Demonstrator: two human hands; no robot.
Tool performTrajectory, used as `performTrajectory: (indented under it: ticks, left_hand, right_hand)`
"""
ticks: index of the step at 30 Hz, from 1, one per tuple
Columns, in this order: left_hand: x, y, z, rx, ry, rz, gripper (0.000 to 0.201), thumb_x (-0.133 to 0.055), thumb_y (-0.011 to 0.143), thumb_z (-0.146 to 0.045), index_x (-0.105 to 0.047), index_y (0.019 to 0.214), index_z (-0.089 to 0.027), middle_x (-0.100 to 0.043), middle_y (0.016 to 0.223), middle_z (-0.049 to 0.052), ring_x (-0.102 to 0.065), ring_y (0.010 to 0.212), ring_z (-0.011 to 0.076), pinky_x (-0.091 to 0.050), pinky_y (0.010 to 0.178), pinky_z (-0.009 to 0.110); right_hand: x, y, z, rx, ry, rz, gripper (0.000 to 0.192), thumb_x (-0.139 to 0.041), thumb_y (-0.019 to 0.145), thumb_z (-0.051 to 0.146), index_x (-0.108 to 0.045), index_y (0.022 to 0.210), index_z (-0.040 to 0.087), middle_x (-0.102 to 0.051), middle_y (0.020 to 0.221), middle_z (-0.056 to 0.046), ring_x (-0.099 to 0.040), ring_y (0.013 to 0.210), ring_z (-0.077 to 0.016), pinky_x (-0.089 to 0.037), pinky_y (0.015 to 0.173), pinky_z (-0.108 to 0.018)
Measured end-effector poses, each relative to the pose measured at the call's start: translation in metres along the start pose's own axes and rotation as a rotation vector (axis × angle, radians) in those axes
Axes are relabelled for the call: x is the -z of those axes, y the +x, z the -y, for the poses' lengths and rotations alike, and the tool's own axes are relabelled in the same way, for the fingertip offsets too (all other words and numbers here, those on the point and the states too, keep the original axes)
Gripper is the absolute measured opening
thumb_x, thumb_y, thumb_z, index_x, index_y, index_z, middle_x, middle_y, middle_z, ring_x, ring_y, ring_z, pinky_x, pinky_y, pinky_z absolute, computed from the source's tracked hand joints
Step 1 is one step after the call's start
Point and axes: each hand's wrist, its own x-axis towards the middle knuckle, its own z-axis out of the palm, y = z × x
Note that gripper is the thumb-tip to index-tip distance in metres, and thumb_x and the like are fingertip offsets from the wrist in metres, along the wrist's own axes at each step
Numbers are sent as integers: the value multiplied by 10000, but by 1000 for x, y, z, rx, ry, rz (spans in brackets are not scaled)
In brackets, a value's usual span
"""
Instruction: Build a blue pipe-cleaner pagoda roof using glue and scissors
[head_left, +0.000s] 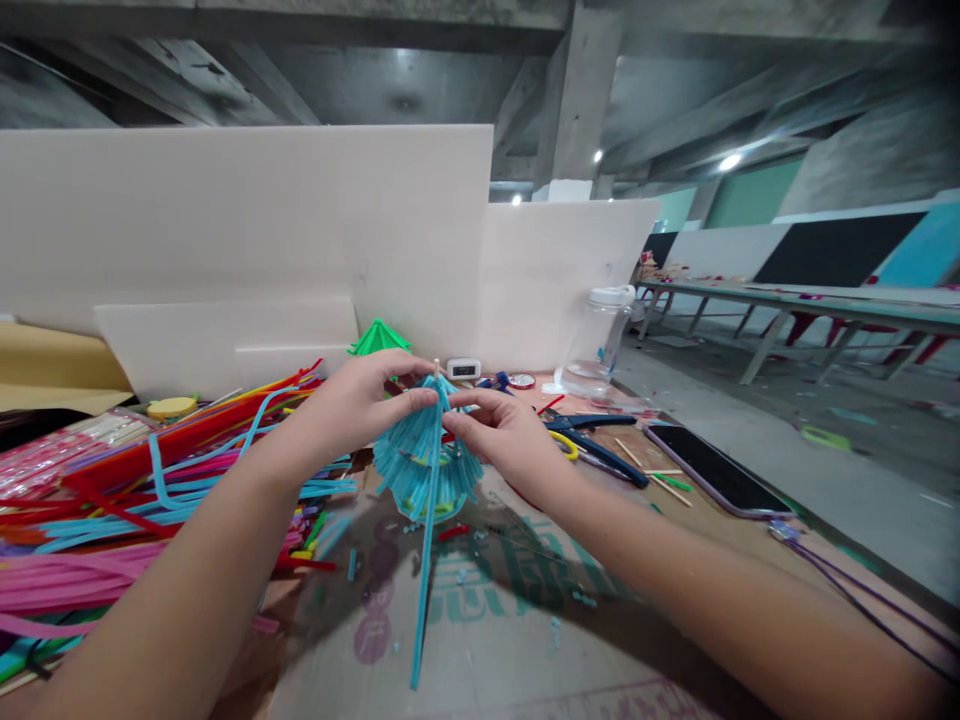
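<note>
Both hands on the blue straw umbrella, above the cardboard.

We hold the umbrella [427,455] upright over the cardboard [525,640]; our left hand [360,400] pinches its top from the left, fingers closed narrow on the strips near the small stick tip. Our right hand [502,430] meets it from the right, thumb and forefinger closed on the same top strips. One long blue straw [422,600] hangs from the umbrella down toward us, its lower end on the cardboard. Left of the umbrella lies a heap of coloured straws [150,500]. Behind the umbrella stands a green umbrella [379,338] against the white board [247,220]. Right of the umbrella lie blue pliers [600,445] and, further right, a phone [712,470]; a clear jar [596,345] stands behind them.
</note>
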Motion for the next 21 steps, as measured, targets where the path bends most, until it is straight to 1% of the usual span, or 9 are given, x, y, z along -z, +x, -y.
performTrajectory:
  ticks: [3, 6, 8, 10, 12, 15, 17, 21]
  left_hand:
    - [0, 0, 0, 8, -3, -1, 263, -607, 856, -382, -702, 1029, -209, -709, 1065, 47, -647, 965, 206, -499, 822, 302]
    - [0, 0, 3, 16, -5, 6, 288, -605, 855, -393, -700, 1050, -203, -708, 1079, 52, -645, 979, 209, -499, 833, 308]
    - [0, 0, 6, 25, -1, 2, 311, -597, 859, -402, -693, 1077, -201, -703, 1104, 54, -638, 1008, 215, -496, 853, 315]
    - [0, 0, 10, 41, 0, -6, 339, -581, 868, -420, -684, 1109, -206, -698, 1129, 53, -630, 1036, 220, -494, 864, 321]
    - [1, 1, 16, 61, 5, -12, 363, -568, 872, -445, -679, 1130, -214, -696, 1145, 49, -626, 1048, 226, -493, 870, 327]
    - [1, 1, 23, 89, -9, -10, 386, -559, 871, -474, -678, 1137, -221, -694, 1161, 46, -626, 1058, 236, -494, 875, 334]
    - [1, 1, 27, 106, -32, -14, 397, -560, 869, -485, -676, 1137, -216, -692, 1171, 47, -627, 1064, 238, -495, 875, 332]
    - [-1, 1, 29, 105, -57, -25, 403, -568, 868, -485, -672, 1140, -206, -692, 1170, 50, -632, 1059, 232, -493, 876, 324]
  right_hand:
    - [0, -1, 2, 0, -17, 11, 281, -675, 769, 352, -675, 979, 165, -559, 580, 47, -470, 505, -80, -347, 498, -219]
    - [2, -2, 7, 24, -105, 27, 270, -634, 805, 370, -679, 966, 157, -565, 598, 38, -453, 498, -78, -335, 490, -219]
    - [8, -1, 11, 108, -227, 7, 259, -589, 844, 382, -692, 903, 151, -599, 644, 12, -477, 534, -87, -344, 503, -227]
    - [16, 1, 15, 209, -357, -40, 270, -557, 872, 382, -696, 856, 151, -628, 691, -10, -505, 580, -101, -356, 522, -235]
    - [26, 6, 19, 251, -446, -90, 263, -570, 868, 395, -680, 854, 156, -613, 663, -3, -499, 574, -105, -350, 517, -238]
    - [42, 12, 25, 268, -499, -150, 244, -628, 827, 409, -609, 817, 165, -563, 611, 26, -479, 546, -98, -343, 503, -232]
    - [53, 15, 28, 278, -537, -165, 245, -628, 826, 400, -567, 765, 171, -545, 610, 31, -477, 550, -93, -346, 502, -225]
    - [67, 20, 31, 208, -610, -75, 291, -541, 883, 406, -553, 711, 172, -488, 536, 44, -426, 490, -84, -316, 467, -222]
